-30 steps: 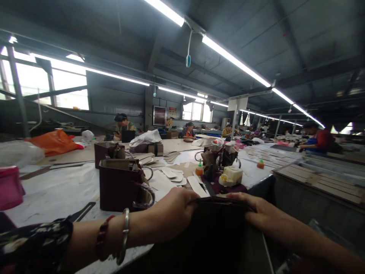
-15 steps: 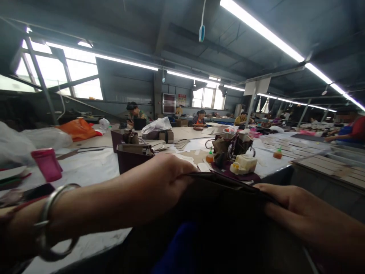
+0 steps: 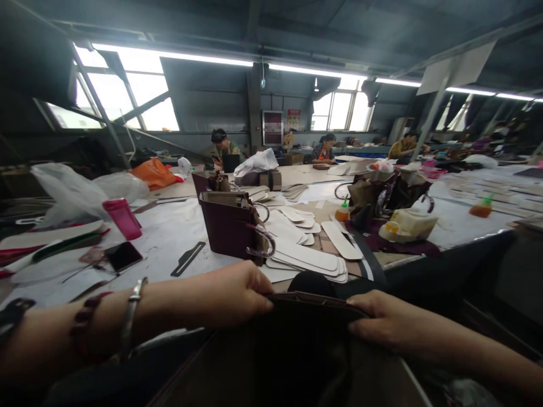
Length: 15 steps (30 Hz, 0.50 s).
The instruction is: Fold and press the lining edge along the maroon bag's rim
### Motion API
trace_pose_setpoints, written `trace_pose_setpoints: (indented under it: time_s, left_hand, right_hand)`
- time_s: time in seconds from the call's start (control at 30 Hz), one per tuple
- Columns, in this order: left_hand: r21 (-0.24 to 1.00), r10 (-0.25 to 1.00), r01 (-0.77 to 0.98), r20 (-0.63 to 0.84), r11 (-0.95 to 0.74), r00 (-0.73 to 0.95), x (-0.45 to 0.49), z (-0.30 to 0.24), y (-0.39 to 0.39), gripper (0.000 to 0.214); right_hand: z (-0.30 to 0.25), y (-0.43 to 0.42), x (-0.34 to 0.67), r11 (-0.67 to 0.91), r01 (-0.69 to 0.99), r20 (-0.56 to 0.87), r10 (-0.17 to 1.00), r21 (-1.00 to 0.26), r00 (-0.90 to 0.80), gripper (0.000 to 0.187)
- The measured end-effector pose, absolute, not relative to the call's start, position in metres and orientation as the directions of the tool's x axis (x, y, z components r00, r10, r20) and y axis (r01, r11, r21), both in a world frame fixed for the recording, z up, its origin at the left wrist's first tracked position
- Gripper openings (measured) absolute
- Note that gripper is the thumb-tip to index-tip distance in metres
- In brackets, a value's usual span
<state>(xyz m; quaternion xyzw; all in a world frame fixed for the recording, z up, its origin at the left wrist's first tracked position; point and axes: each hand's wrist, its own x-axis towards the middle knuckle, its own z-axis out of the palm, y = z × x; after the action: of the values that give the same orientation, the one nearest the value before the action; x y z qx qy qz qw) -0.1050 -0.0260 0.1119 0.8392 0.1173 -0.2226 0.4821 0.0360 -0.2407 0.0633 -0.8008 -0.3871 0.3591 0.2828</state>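
Left hand (image 3: 240,294), right hand (image 3: 377,317) — both pinching dark bag (image 3: 305,350) by upper edge, bottom centre of frame. Maroon bag (image 3: 224,232) left of centre — pale panels (image 3: 307,255) beside it.

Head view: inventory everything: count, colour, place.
Held piece: one, dark, lower centre.
Boxy bags: two, purple, centre.
Handled bags: count unclear, brown, right.
Flat pieces: many, off-white, centre.
Bottles: two, amber, right.
Jug: one, yellowish, right.
Cup: one, pink, left.
Phone: one, black, left.
Slotted strip: one, black, left.
Sack: one, orange, left.
Plastic bags: several, clear, mostly left.
Table: one, whitish, middle.
People: several, mixed clothing, back.
Lights: several, white, overhead.
Left hand: one, bare, on piece.
Right hand: one, bare, on piece.
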Motion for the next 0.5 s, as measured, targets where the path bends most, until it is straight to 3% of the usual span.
trace_pose_setpoints:
  time_s: [0.07, 0.17, 0.3, 0.5]
  left_hand:
    - [0.757, -0.049, 0.442, -0.527, -0.481, 0.848, -0.095, 0.099, -0.023, 0.027]
    - [0.727, -0.003, 0.459, -0.535, -0.511, 0.845, -0.083, 0.091, -0.022, 0.026]
    - [0.694, 0.017, 0.491, -0.569, -0.526, 0.822, -0.073, 0.093, -0.022, 0.025]
    - [0.71, -0.019, 0.524, -0.602, -0.469, 0.798, -0.065, 0.094, -0.023, 0.024]
  right_hand:
    - [0.054, -0.233, 0.042, -0.56, 0.487, -0.315, 0.809, -0.67, 0.497, 0.02]
    - [0.049, -0.227, 0.044, -0.568, 0.649, -0.099, 0.786, -0.506, 0.61, 0.031]
    - [0.047, -0.227, 0.047, -0.378, 0.845, 0.138, 0.88, -0.379, 0.455, 0.036]
    - [0.049, -0.219, 0.058, -0.28, 0.909, 0.095, 0.942, -0.309, 0.323, 0.018]
